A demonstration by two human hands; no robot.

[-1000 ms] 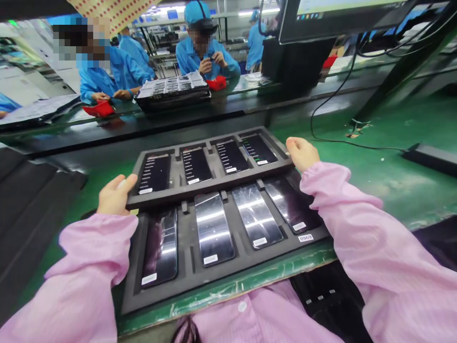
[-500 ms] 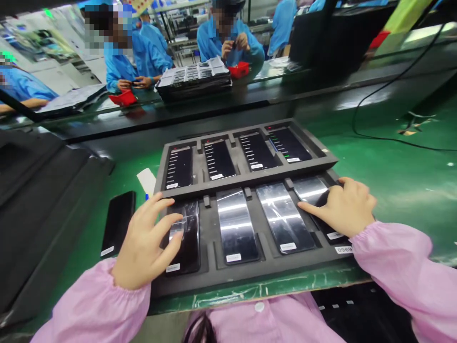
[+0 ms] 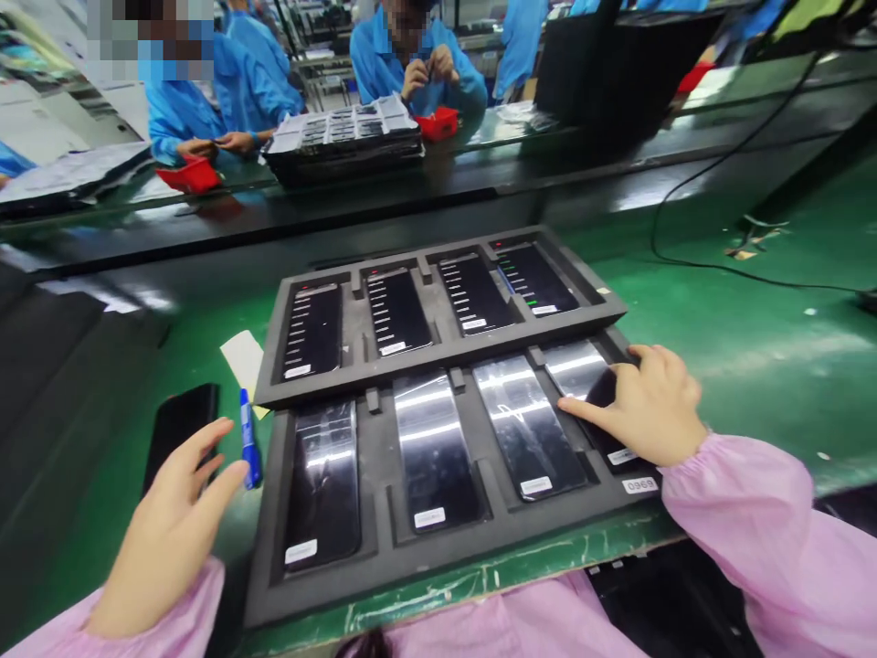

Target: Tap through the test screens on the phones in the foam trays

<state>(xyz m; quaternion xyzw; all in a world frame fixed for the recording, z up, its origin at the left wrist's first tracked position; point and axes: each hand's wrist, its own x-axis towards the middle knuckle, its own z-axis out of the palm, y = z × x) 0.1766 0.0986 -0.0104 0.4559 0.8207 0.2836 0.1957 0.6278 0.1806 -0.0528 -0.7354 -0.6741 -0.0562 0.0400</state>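
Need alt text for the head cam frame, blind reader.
A person in pink sleeves rests the right hand on the rightmost dark phone in a black foam tray of four; the open left hand hovers near a loose black phone and blue pen on the green bench. A second tray of lit phones overlaps behind.

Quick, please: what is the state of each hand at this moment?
Left hand: open, holding nothing, beside the loose black phone.
Right hand: open, fingers resting on the rightmost phone in the near tray.
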